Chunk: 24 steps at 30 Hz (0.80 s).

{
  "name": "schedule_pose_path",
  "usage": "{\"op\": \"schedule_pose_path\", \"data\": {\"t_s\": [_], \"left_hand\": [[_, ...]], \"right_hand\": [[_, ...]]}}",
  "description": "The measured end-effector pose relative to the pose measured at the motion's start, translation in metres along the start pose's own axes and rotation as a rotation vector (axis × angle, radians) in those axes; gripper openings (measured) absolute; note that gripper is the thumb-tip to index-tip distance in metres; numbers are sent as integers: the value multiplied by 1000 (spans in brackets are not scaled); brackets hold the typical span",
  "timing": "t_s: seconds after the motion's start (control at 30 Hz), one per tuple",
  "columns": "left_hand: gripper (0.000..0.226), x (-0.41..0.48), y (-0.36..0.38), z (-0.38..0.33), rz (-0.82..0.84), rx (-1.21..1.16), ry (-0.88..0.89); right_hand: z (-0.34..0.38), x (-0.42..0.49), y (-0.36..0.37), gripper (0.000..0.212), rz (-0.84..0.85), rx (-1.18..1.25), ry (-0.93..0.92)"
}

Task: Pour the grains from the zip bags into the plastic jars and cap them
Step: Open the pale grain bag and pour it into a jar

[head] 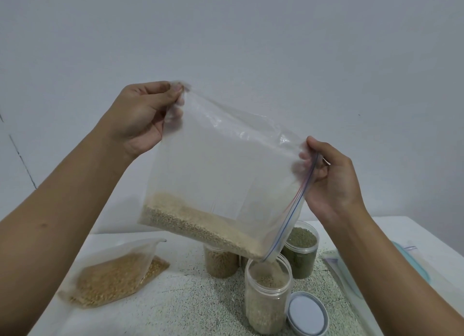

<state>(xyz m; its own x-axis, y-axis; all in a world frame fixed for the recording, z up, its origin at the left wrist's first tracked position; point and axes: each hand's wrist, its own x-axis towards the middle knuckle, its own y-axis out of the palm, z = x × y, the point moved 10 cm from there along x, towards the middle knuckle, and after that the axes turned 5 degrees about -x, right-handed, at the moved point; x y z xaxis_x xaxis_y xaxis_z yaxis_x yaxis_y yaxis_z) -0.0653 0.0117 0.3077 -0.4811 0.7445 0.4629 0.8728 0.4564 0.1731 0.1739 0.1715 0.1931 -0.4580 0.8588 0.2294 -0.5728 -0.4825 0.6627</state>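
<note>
**Pour in hand: pale grains going into the front jar**

Forearms [62,222] nearest the lens, filling both lower corners. Left hand [140,114] is high, pinching an upper corner of the bag [226,159]. Right hand [334,185] is lower, fingers curled on the top end of the zip edge. Neither hand is free.

Surface [175,310]: pale and speckled. Cannot tell whether the specks are pattern or spilled grain.

Bag: clear, tilted, zip edge running down its right side. Its low corner hangs just over the mouth of the jar [267,293]. Grains [195,220] are banked along the bottom fold, and a thin run leaves the low corner into the jar.

Second bag [113,278]: golden grain, lying at left, well apart from the jars.

Flat bags [351,273] at right look empty.

Jar: uncapped, level already high. Green jar [301,250] and brown jar [219,261] stand behind it, both filled; caps not readable.

Lid [307,313]: flat on the surface, just beside the jar's base.

Risks, as I judge them:
- Overflow. A fair bank remains in the bag and little headroom in the jar.
- Surge. The film is soft; lifting the left hand further could send the bank down at once, past the rim.
- Drift. Nothing steadies the jar, so the bag's corner could nudge it or wander off the mouth.
</note>
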Motion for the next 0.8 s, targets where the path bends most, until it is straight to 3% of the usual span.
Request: {"op": "schedule_pose_path", "data": {"t_s": [0.8], "left_hand": [[21, -10, -7, -13, 8, 36, 19]], "right_hand": [[-11, -10, 7, 14, -7, 60, 48]]}}
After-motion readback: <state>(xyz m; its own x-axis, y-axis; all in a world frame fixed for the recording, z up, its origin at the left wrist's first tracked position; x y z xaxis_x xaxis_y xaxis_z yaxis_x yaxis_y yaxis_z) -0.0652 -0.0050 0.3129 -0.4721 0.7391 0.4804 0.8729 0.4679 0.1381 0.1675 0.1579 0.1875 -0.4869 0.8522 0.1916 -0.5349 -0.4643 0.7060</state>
